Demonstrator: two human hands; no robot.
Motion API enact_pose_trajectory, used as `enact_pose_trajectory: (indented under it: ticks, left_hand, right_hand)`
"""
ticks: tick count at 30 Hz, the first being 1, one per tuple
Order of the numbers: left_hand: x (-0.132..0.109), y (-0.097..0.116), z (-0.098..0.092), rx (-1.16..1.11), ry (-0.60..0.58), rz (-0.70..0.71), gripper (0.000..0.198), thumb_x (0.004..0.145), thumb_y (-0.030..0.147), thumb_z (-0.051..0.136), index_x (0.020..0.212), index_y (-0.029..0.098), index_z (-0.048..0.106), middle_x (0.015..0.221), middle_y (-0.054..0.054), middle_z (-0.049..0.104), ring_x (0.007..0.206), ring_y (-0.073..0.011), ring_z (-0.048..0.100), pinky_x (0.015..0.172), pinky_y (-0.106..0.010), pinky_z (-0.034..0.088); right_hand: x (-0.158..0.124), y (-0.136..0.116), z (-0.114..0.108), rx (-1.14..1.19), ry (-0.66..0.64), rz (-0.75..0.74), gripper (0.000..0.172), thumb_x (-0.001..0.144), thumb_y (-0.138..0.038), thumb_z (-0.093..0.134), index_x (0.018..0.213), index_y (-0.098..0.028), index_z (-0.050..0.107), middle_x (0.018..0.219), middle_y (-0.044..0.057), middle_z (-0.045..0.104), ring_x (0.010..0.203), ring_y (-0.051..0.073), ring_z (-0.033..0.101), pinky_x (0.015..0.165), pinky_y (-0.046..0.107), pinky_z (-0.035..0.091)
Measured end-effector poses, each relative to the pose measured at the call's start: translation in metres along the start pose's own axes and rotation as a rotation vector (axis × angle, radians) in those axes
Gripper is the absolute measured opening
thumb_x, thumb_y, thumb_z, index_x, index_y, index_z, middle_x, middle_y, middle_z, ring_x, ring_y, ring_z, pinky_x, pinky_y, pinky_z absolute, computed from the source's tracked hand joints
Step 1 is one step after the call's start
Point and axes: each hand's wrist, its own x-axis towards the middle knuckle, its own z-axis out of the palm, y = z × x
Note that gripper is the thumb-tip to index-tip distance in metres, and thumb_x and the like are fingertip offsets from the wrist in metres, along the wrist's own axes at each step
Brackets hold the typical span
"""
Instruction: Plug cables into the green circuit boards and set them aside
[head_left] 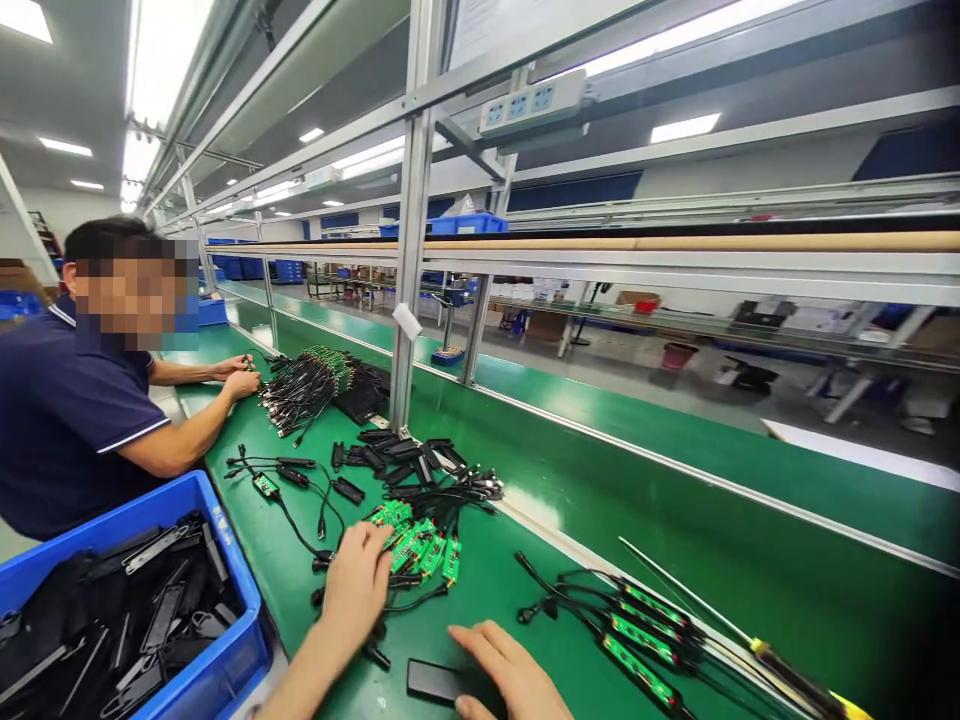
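Note:
My left hand (355,582) reaches over a heap of green circuit boards (427,550) with black cables attached. Its fingers are slightly bent and apart, with the fingertips at the near left edge of the boards; what lies under the palm is hidden. At the bottom, my right hand (514,672) is beside a black rectangular plastic case (433,682) lying on the green bench top. Its thumb and fingers are spread around the case's right end, which the hand partly covers. Behind the boards lies a pile of small black case pieces (401,460).
A blue bin (247,610) of black parts stands at left. To the right lie more cabled boards (637,645) and a yellow-handled screwdriver (787,665). A co-worker (82,400) handles something near a large cable pile (307,385). A metal post (409,300) rises from the bench.

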Motion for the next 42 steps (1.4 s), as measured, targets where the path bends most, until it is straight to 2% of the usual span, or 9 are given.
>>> enact_pose_trajectory:
  ticks: [6,14,22,25,28,31,35,38,42]
  left_hand:
    - [0.056,-0.008,-0.004,-0.019,-0.012,-0.003,0.008,0.074,0.019,0.061,0.069,0.020,0.067,0.080,-0.006,0.061,0.085,-0.0240,0.054,0.084,-0.038,0.042]
    - [0.074,0.031,-0.042,-0.395,-0.046,-0.163,0.033,0.080,0.051,0.055,0.080,0.018,0.058,0.066,-0.001,0.059,0.062,-0.0169,0.058,0.060,-0.027,0.046]
    - [0.012,0.104,-0.057,-1.115,-0.387,-0.453,0.030,0.073,0.038,0.076,0.084,0.018,0.056,0.066,0.004,0.054,0.058,-0.0091,0.055,0.056,-0.018,0.044]
    - [-0.013,0.103,-0.050,-0.984,-0.594,-0.401,0.024,0.080,0.041,0.067,0.088,0.019,0.060,0.072,0.000,0.060,0.067,-0.0145,0.060,0.064,-0.025,0.049]
    - [-0.030,0.082,-0.031,-0.556,-0.552,-0.153,0.024,0.084,0.037,0.061,0.101,0.022,0.067,0.098,-0.007,0.067,0.094,-0.0224,0.061,0.086,-0.034,0.049]
    - [-0.045,0.054,-0.008,-0.193,-0.553,0.066,0.040,0.076,0.025,0.067,0.116,0.025,0.066,0.117,-0.010,0.065,0.109,-0.0287,0.056,0.099,-0.042,0.043]
    - [-0.060,0.030,0.007,-0.118,-0.478,0.070,0.038,0.084,0.025,0.056,0.122,0.024,0.062,0.113,-0.012,0.065,0.106,-0.0289,0.058,0.094,-0.045,0.047]
    - [-0.060,0.027,0.006,-0.364,-0.251,-0.173,0.044,0.086,0.037,0.056,0.127,0.021,0.054,0.121,-0.013,0.058,0.102,-0.0275,0.062,0.089,-0.044,0.053]
    - [-0.056,0.037,0.002,-0.944,-0.134,-0.629,0.048,0.080,0.035,0.068,0.122,0.016,0.053,0.116,-0.012,0.062,0.096,-0.0264,0.067,0.085,-0.043,0.057]
  right_hand:
    - [-0.003,-0.021,-0.017,0.227,0.057,-0.062,0.034,0.080,-0.025,0.058,0.112,-0.017,0.066,0.101,0.010,0.063,0.094,0.022,0.059,0.086,0.032,0.045]
    - [-0.008,-0.023,-0.014,0.769,0.069,0.047,0.032,0.080,-0.044,0.066,0.093,-0.016,0.072,0.083,0.005,0.066,0.075,0.015,0.057,0.070,0.027,0.043]
    - [-0.007,-0.032,-0.005,1.207,-0.009,-0.112,0.052,0.086,-0.060,0.056,0.119,-0.021,0.062,0.094,0.006,0.063,0.058,0.007,0.051,0.051,0.020,0.036]
    - [-0.011,-0.038,-0.007,1.368,0.278,-0.197,0.045,0.084,-0.054,0.064,0.121,-0.030,0.057,0.106,0.004,0.059,0.055,0.004,0.041,0.050,0.019,0.034]
    - [-0.016,-0.043,-0.020,1.431,0.457,-0.155,0.029,0.078,-0.046,0.073,0.095,-0.024,0.066,0.097,0.002,0.059,0.050,0.002,0.035,0.040,0.016,0.026]
    - [-0.016,-0.042,-0.034,1.345,0.320,-0.012,0.031,0.075,-0.046,0.074,0.085,-0.018,0.065,0.072,0.000,0.059,0.045,0.004,0.040,0.036,0.015,0.031]
    - [-0.013,-0.032,-0.032,1.044,0.057,0.129,0.034,0.078,-0.046,0.066,0.092,-0.015,0.066,0.067,0.000,0.063,0.050,0.010,0.057,0.048,0.022,0.049]
    - [-0.009,-0.022,-0.017,0.715,0.138,0.164,0.024,0.085,-0.034,0.057,0.097,-0.016,0.068,0.072,0.003,0.068,0.056,0.013,0.061,0.055,0.025,0.050]
    - [-0.007,-0.012,-0.003,0.390,0.183,-0.085,0.021,0.089,-0.028,0.054,0.095,-0.020,0.072,0.087,0.004,0.073,0.076,0.018,0.065,0.073,0.027,0.049]
